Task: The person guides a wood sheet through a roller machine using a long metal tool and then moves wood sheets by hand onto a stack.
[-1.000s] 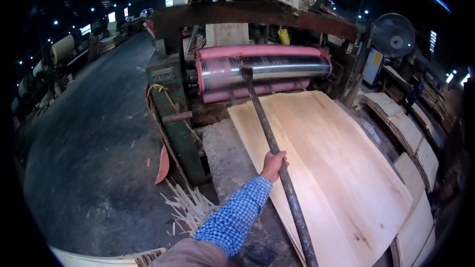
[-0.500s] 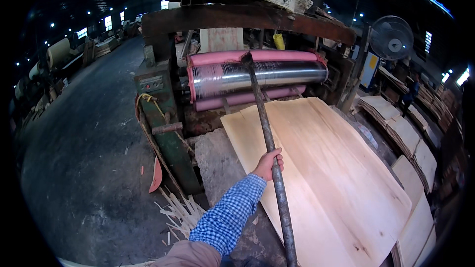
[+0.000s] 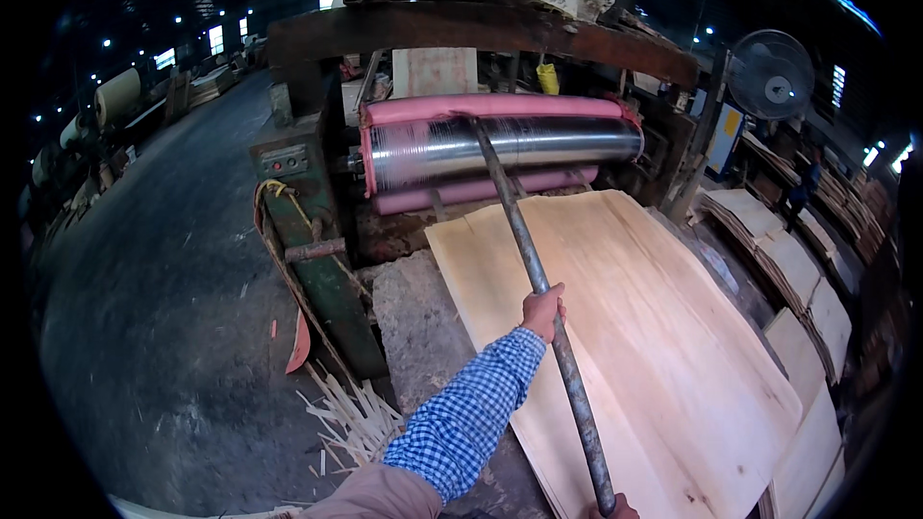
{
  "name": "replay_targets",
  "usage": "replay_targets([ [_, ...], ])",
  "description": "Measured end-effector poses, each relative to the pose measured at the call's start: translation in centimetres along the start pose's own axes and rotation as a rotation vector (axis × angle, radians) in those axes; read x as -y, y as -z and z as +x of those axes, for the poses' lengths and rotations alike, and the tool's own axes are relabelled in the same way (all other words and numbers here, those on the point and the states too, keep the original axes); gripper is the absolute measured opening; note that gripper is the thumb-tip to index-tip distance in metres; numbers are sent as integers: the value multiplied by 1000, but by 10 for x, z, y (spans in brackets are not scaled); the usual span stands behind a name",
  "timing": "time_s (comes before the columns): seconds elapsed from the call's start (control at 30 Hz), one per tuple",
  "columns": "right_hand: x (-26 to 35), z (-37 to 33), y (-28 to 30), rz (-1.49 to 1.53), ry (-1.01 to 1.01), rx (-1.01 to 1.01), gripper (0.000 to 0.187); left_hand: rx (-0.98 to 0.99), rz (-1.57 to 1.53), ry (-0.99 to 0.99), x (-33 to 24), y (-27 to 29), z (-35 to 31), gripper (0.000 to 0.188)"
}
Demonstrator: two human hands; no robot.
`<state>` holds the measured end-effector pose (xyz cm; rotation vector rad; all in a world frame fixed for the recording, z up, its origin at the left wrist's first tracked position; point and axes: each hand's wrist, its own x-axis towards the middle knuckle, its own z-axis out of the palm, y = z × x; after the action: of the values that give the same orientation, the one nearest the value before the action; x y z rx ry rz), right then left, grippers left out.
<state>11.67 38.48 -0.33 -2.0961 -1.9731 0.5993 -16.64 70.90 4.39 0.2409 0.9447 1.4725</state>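
My left hand [image 3: 545, 311], at the end of a blue checked sleeve, is wrapped round the middle of a long, worn grey metal pole [image 3: 519, 234]. At the lower edge my right hand [image 3: 616, 507] shows only in part, its fingers closed around the pole's near end. The far end of the pole reaches the line between a pink-coated upper roller [image 3: 548, 107] and a shiny metal roller [image 3: 567, 139]. White streaks cover the metal roller's left part. Below the pole lies a stack of pale wood veneer sheets [image 3: 654, 327].
A green machine post [image 3: 327, 298] with a button panel [image 3: 286, 162] stands left of the rollers. Wood scraps [image 3: 351, 418] lie at its foot. To the right are more veneer stacks [image 3: 793, 264], a standing fan [image 3: 771, 75] and a distant person [image 3: 804, 190].
My left hand has moved a little to the right with the pole, whose far end has shifted slightly left. My right hand has come into view at the pole's near end.
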Motion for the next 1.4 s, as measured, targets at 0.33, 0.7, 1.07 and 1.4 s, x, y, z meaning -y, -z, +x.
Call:
replay_targets([
  [0.33,-56,54,-29,439,14,218,22,-135,116,-247,15,1,18,22],
  [0.7,-55,14,-12,499,50,310,23,-147,274,-343,26,7,-16,23],
  [1.07,-70,-54,-2,477,31,295,20,-10,143,-244,55,19,-77,21],
  [1.4,0,-52,71,1389,-382,1068,31,292,-209,-40,-35,9,-23,14],
])
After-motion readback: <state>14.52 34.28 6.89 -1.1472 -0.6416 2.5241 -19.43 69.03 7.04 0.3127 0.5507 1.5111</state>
